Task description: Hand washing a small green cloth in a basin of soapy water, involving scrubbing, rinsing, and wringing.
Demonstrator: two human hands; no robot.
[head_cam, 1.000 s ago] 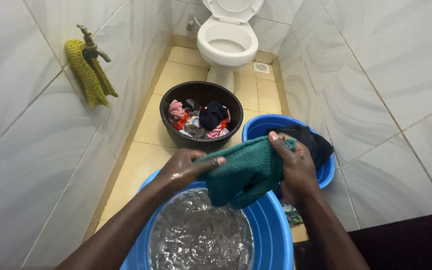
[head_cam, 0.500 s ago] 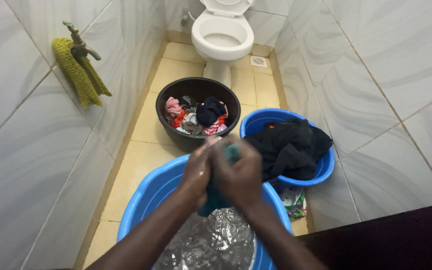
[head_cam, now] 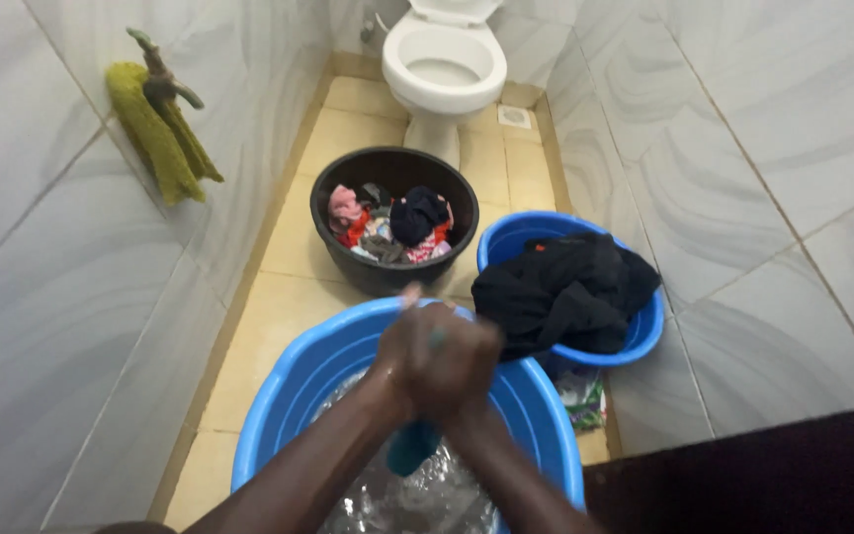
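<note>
Both my hands are clasped tight together over the big blue basin (head_cam: 294,381) of soapy water. My left hand (head_cam: 402,356) and my right hand (head_cam: 462,361) squeeze a teal cloth (head_cam: 412,447). Only its lower end shows, hanging below my fists just above the water. The rest of the cloth is hidden inside my grip.
A black tub (head_cam: 333,193) holds mixed coloured clothes. A smaller blue basin (head_cam: 644,331) at the right holds a black garment (head_cam: 560,287). A white toilet (head_cam: 444,64) stands at the back. A yellow-green cloth (head_cam: 155,129) hangs on a wall tap. Tiled walls close in on both sides.
A second ago I held the teal cloth spread between both hands. I have bunched it up and pressed my hands together, lower over the basin.
</note>
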